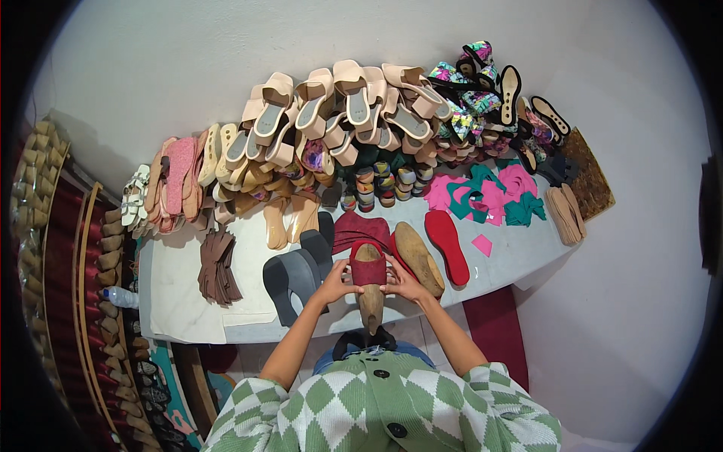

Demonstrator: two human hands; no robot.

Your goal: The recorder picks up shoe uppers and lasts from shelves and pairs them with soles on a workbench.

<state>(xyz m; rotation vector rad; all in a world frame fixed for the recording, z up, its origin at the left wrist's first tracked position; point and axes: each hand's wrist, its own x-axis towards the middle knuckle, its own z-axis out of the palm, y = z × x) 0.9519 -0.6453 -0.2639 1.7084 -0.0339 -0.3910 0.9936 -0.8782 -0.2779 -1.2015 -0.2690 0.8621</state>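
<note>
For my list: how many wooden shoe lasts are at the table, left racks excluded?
2: one last between left hand and right hand, another last left of the lone red sole; piles may hide more.

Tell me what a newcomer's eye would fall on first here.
Most likely the pile of beige heeled sandals along the back of the table. Bright pink pieces and green pieces might come next, toward the right. At the front centre, the left hand and right hand hold a wooden shoe last with a dark red band across it.

maroon strap (368, 273), green-white diamond cardigan (331, 403)
</note>
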